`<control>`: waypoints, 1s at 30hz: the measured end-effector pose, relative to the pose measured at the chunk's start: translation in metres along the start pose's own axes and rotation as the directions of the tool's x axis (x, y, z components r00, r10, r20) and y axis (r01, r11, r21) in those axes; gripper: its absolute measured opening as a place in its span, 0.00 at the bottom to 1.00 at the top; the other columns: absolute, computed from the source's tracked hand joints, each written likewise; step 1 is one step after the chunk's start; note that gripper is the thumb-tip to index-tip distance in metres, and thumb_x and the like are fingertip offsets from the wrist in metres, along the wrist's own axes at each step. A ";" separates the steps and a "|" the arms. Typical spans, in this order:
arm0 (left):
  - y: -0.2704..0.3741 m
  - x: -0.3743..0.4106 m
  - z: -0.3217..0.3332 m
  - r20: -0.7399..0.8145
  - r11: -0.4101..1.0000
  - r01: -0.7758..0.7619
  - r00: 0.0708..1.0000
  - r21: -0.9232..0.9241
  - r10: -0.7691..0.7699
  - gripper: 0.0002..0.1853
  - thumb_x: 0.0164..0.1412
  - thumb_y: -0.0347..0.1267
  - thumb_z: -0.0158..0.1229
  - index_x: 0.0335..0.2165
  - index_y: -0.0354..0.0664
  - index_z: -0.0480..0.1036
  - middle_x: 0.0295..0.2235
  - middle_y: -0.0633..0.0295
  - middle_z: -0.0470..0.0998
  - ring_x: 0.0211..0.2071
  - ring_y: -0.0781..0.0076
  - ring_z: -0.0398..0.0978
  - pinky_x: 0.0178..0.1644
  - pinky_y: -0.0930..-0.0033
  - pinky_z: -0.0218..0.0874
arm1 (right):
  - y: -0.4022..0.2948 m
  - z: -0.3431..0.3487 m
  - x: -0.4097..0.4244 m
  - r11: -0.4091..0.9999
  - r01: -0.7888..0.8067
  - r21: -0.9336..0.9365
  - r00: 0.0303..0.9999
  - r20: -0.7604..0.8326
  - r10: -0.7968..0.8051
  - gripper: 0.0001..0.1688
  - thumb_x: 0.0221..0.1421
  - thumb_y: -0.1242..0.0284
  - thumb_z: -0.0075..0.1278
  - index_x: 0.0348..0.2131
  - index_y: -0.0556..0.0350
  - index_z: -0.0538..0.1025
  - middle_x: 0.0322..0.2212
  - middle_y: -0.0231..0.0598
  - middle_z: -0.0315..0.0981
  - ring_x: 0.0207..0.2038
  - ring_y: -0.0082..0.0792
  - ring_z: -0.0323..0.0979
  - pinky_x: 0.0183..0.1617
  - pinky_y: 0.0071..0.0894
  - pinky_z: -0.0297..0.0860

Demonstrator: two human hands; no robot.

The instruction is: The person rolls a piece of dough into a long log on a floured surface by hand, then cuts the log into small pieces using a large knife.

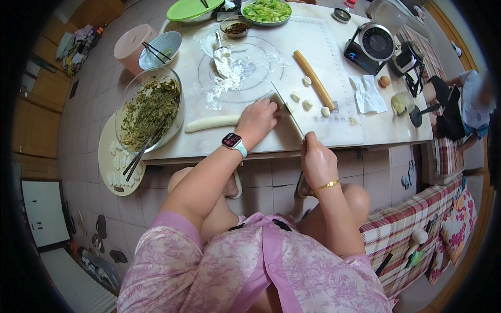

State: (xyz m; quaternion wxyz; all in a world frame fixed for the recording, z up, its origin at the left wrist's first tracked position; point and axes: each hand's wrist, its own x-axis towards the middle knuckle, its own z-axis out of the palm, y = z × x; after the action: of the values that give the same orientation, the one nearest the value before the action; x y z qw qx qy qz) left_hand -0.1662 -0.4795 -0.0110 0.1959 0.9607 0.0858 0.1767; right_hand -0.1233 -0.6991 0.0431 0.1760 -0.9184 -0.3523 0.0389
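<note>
My left hand (256, 122) rests on a rope of white dough (211, 124), fingers curled over its right end. Gripped by its handle in my right hand (319, 158) is a broad-bladed kitchen knife (289, 111), the blade beside my left fingertips. Whether its edge touches the dough is hidden. Several small cut dough pieces (308, 104) lie to the right of the blade. Beyond them is a wooden rolling pin (314, 80), set at a slant. A metal scoop (218, 41) with flour (227, 82) sits on the marked pastry mat (270, 43).
A glass bowl of green filling (152, 109) with chopsticks stands left, above a tray of dumplings (121, 172). A blue bowl (160, 51), sauce bowl (236, 28) and plate of chopped greens (266, 11) stand farther back. An egg (384, 81) and paper towel (368, 94) lie right. A person (465, 105) sits beyond.
</note>
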 end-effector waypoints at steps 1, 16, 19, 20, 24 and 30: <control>0.002 0.000 -0.001 -0.005 1.000 0.008 1.000 -0.009 -0.008 0.13 0.50 0.28 0.68 0.34 0.40 0.73 0.35 0.53 0.74 0.41 0.51 0.75 0.45 0.53 0.69 | 0.001 0.001 0.004 1.000 -0.012 0.003 1.000 0.019 0.012 0.09 0.66 0.70 0.48 0.36 0.56 0.67 0.26 0.55 0.78 0.29 0.62 0.77 0.33 0.59 0.72; -0.020 0.010 0.001 -0.096 0.979 0.134 0.984 -0.152 -0.149 0.10 0.60 0.35 0.63 0.35 0.41 0.81 0.35 0.52 0.80 0.39 0.49 0.77 0.45 0.52 0.69 | 0.010 -0.014 0.011 0.939 -0.094 0.331 0.995 0.014 0.095 0.15 0.64 0.69 0.54 0.47 0.56 0.71 0.28 0.53 0.79 0.33 0.61 0.77 0.36 0.56 0.71; -0.024 0.010 0.006 -0.108 0.976 0.138 0.982 -0.166 -0.157 0.09 0.61 0.36 0.63 0.34 0.41 0.81 0.35 0.52 0.80 0.39 0.49 0.77 0.45 0.51 0.69 | 0.010 -0.012 0.010 0.943 -0.074 0.324 0.997 0.030 0.068 0.15 0.64 0.69 0.54 0.47 0.56 0.71 0.28 0.53 0.78 0.33 0.61 0.77 0.35 0.55 0.71; -0.024 0.010 0.007 -0.110 0.976 0.139 0.981 -0.168 -0.158 0.09 0.60 0.35 0.63 0.34 0.41 0.81 0.35 0.52 0.80 0.39 0.49 0.77 0.45 0.51 0.69 | 0.010 -0.011 0.010 0.946 -0.071 0.317 0.997 0.035 0.063 0.15 0.64 0.69 0.54 0.47 0.56 0.72 0.28 0.53 0.78 0.32 0.61 0.77 0.35 0.55 0.71; -0.023 0.009 0.006 -0.098 0.976 0.145 0.982 -0.162 -0.162 0.08 0.59 0.34 0.63 0.35 0.41 0.80 0.34 0.53 0.79 0.39 0.49 0.77 0.45 0.51 0.70 | 0.009 -0.009 0.008 0.961 -0.043 0.275 0.999 0.031 0.036 0.14 0.64 0.69 0.55 0.46 0.55 0.72 0.27 0.53 0.79 0.32 0.59 0.78 0.35 0.55 0.72; -0.024 0.008 0.007 -0.070 0.988 0.131 0.988 -0.084 -0.137 0.07 0.57 0.30 0.62 0.34 0.40 0.77 0.35 0.52 0.77 0.40 0.49 0.76 0.45 0.51 0.70 | -0.003 0.000 0.006 0.994 0.001 0.108 1.000 0.003 -0.002 0.09 0.64 0.70 0.52 0.38 0.56 0.70 0.26 0.53 0.78 0.30 0.60 0.77 0.34 0.57 0.72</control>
State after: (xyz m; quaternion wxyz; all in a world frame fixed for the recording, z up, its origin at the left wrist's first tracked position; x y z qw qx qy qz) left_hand -0.1586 -0.4587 -0.0247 0.2418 0.9369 0.1505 0.2026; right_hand -0.1207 -0.6930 0.0445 0.2250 -0.9072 -0.3506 0.0591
